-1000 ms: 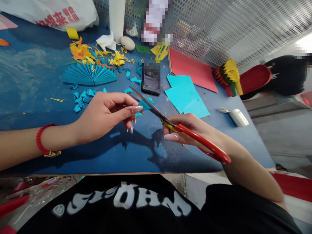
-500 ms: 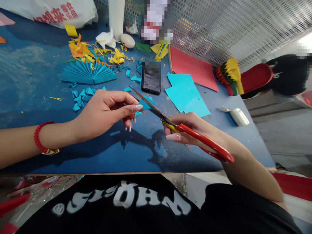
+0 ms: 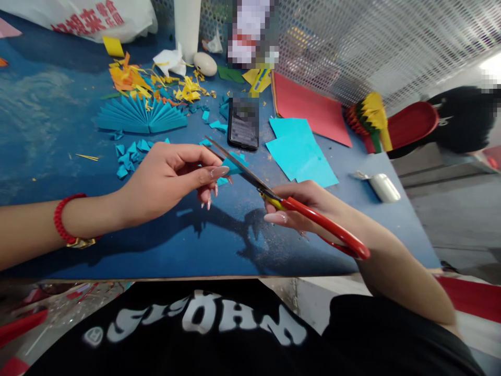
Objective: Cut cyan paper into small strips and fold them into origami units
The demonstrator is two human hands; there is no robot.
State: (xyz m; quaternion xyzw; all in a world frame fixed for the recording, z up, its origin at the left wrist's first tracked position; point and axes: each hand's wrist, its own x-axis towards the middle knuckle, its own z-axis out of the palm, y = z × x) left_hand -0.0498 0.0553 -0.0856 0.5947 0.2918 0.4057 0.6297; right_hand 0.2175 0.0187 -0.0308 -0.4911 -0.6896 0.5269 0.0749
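My left hand (image 3: 168,180) pinches a small folded piece of blue paper (image 3: 234,166) between thumb and fingertips, above the blue table (image 3: 47,136). My right hand (image 3: 301,206) grips red-handled scissors (image 3: 313,219). Their metal blades (image 3: 235,164) point up and left and cross the paper piece. A red bead bracelet sits on my left wrist.
Behind my hands lie a pleated blue paper fan (image 3: 141,117), small folded blue pieces (image 3: 131,154), yellow and orange scraps (image 3: 156,83), a black phone (image 3: 243,122), blue paper sheets (image 3: 299,151), a red sheet (image 3: 309,109) and a white glue tube (image 3: 381,187). Another person's dark hair (image 3: 462,120) shows at right.
The scissor blades have closed slightly on the blue paper piece. Both hands have stayed almost in place.
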